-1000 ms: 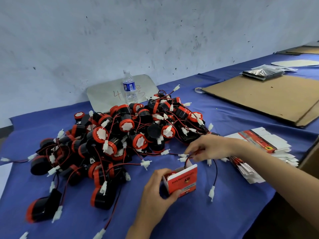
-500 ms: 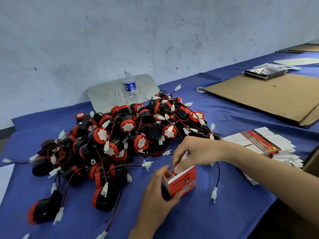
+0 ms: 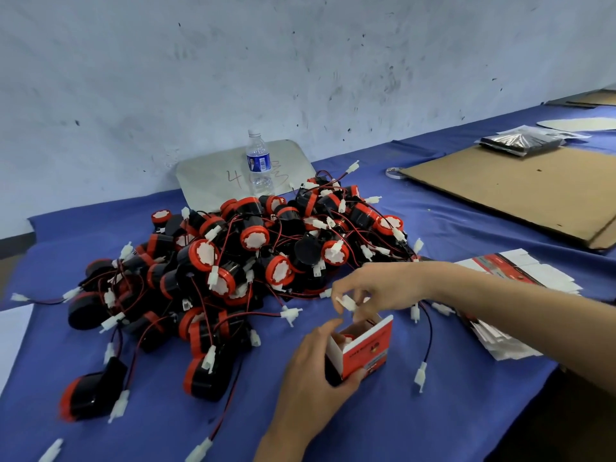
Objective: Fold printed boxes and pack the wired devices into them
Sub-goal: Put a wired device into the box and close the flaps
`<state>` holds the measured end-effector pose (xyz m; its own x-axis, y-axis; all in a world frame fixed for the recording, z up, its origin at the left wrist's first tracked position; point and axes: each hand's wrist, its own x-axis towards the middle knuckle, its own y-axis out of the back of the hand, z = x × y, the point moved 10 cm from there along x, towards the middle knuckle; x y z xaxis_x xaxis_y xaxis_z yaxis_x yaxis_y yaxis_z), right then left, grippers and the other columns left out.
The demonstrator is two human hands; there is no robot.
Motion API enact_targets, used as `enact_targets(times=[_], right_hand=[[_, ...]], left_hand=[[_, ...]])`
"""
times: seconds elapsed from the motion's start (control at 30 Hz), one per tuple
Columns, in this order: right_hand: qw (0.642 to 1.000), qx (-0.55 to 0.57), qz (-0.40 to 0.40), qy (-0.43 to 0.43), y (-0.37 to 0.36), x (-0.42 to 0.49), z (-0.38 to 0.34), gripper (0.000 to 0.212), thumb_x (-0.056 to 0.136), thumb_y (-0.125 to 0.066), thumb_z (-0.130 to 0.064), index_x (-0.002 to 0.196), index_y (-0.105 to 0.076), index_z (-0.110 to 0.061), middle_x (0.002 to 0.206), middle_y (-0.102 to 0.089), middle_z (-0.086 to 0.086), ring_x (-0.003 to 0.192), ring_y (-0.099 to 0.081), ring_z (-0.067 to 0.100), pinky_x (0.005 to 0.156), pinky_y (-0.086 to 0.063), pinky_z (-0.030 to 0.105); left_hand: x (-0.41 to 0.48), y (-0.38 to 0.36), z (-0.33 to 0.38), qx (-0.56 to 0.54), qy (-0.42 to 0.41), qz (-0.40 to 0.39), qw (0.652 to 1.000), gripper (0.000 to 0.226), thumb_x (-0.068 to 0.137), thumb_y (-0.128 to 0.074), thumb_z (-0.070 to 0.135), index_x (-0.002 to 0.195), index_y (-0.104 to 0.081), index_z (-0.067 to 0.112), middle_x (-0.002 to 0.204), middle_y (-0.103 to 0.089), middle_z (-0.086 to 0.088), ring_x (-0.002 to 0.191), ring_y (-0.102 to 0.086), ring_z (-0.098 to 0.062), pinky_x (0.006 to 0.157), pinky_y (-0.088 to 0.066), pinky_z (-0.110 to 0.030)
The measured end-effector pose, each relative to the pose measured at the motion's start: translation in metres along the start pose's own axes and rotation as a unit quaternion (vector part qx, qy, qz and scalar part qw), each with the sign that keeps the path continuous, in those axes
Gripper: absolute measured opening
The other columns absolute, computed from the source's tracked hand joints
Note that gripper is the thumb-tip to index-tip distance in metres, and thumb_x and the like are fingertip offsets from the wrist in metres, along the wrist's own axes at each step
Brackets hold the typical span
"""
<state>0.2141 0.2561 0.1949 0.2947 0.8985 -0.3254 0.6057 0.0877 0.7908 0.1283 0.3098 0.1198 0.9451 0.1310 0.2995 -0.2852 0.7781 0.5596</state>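
A small red and white printed box (image 3: 365, 351) stands open-topped on the blue cloth, and my left hand (image 3: 310, 378) grips it from the left side. A device sits inside it, mostly hidden. Just above the box's opening my right hand (image 3: 376, 290) pinches a white connector (image 3: 346, 303) on a wire. One black and red wire (image 3: 428, 331) with a white plug hangs out to the right of the box. Behind lies a big pile of black and red wired devices (image 3: 240, 258). A stack of flat printed boxes (image 3: 506, 278) lies under my right forearm.
A water bottle (image 3: 258, 161) stands at the wall before a grey sheet (image 3: 213, 176). Flat brown cardboard (image 3: 520, 191) covers the right of the table, with a dark foil bag (image 3: 520, 143) behind it. Loose devices (image 3: 90, 391) and plugs lie at the left front. The table edge (image 3: 533, 395) runs at the right.
My right hand has drawn back from the pile to just above the box, gathering a wire and its white connector over the opening. My left hand has kept its hold on the box.
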Motion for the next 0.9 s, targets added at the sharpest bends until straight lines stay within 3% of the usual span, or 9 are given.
enact_targets(times=[0.1, 0.23, 0.33, 0.43, 0.53, 0.67, 0.77, 0.9], right_hand=[[0.997, -0.073, 0.001, 0.032, 0.005, 0.003, -0.007, 0.020, 0.089, -0.067, -0.016, 0.109, -0.066, -0.020, 0.076, -0.054, -0.021, 0.072, -0.047, 0.001, 0.067, -0.035, 0.008], [0.991, -0.125, 0.039, 0.031, 0.012, 0.004, 0.001, 0.025, 0.088, -0.070, -0.025, 0.112, -0.069, -0.020, 0.085, -0.045, -0.009, 0.076, -0.041, 0.000, 0.070, -0.031, 0.017], [0.994, -0.024, 0.105, 0.033, 0.024, -0.003, 0.002, 0.025, 0.087, -0.071, -0.023, 0.110, -0.072, -0.015, 0.083, -0.053, -0.003, 0.063, -0.051, -0.003, 0.064, -0.038, 0.014], [0.984, 0.122, 0.125, 0.030, 0.026, -0.010, 0.008, 0.023, 0.092, -0.064, -0.017, 0.113, -0.070, -0.010, 0.092, -0.066, 0.009, 0.062, -0.069, 0.011, 0.065, -0.051, 0.015], [0.972, 0.203, 0.115, 0.039, 0.021, -0.013, 0.011, 0.018, 0.091, -0.065, -0.011, 0.107, -0.072, -0.015, 0.092, -0.066, -0.013, 0.078, -0.073, 0.018, 0.077, -0.058, 0.025], [0.979, 0.131, 0.149, 0.050, 0.023, -0.016, 0.015, 0.022, 0.081, -0.075, -0.007, 0.084, -0.057, -0.018, 0.081, -0.071, 0.000, 0.072, -0.072, 0.015, 0.070, -0.058, 0.031], [0.987, 0.034, 0.143, 0.061, 0.011, -0.010, 0.016, 0.022, 0.080, -0.077, -0.010, 0.078, -0.056, -0.012, 0.076, -0.071, 0.000, 0.069, -0.067, 0.004, 0.064, -0.049, 0.016], [0.980, -0.151, 0.112, 0.066, 0.001, -0.001, 0.018, 0.024, 0.086, -0.071, -0.016, 0.079, -0.048, -0.014, 0.082, -0.054, -0.003, 0.074, -0.045, 0.004, 0.066, -0.036, 0.015]], left_hand=[[-0.001, -0.001, 0.001, -0.004, -0.001, -0.001, 1.000, 0.066, 0.077, -0.072, 0.052, 0.123, -0.025, 0.062, 0.122, -0.044, 0.032, 0.116, -0.044, 0.010, 0.093, -0.045, -0.013], [0.000, -0.001, -0.002, -0.018, 0.006, 0.002, 1.000, 0.066, 0.077, -0.075, 0.047, 0.125, -0.031, 0.054, 0.122, -0.048, 0.028, 0.116, -0.047, 0.007, 0.095, -0.046, -0.019], [0.000, -0.003, -0.002, -0.017, 0.011, -0.006, 1.000, 0.070, 0.079, -0.074, 0.047, 0.127, -0.025, 0.056, 0.123, -0.045, 0.027, 0.117, -0.045, 0.007, 0.096, -0.042, -0.012], [0.000, -0.004, -0.003, -0.016, 0.013, -0.014, 1.000, 0.073, 0.080, -0.073, 0.047, 0.129, -0.020, 0.056, 0.124, -0.046, 0.023, 0.118, -0.046, 0.003, 0.094, -0.041, -0.009], [0.000, -0.004, -0.002, -0.015, 0.012, -0.015, 1.000, 0.074, 0.080, -0.073, 0.044, 0.130, -0.021, 0.056, 0.123, -0.047, 0.023, 0.118, -0.046, 0.003, 0.094, -0.043, -0.011], [0.000, -0.003, 0.000, -0.009, 0.006, -0.011, 1.000, 0.073, 0.080, -0.073, 0.046, 0.129, -0.020, 0.061, 0.125, -0.046, 0.026, 0.119, -0.046, 0.003, 0.094, -0.042, -0.010], [0.001, -0.002, 0.003, 0.000, -0.005, -0.002, 1.000, 0.074, 0.078, -0.072, 0.049, 0.126, -0.018, 0.065, 0.129, -0.044, 0.028, 0.121, -0.044, 0.004, 0.097, -0.043, -0.015], [0.000, -0.003, 0.004, 0.010, -0.010, -0.004, 1.000, 0.075, 0.078, -0.072, 0.050, 0.124, -0.016, 0.067, 0.131, -0.040, 0.029, 0.122, -0.041, 0.006, 0.098, -0.043, -0.016]])
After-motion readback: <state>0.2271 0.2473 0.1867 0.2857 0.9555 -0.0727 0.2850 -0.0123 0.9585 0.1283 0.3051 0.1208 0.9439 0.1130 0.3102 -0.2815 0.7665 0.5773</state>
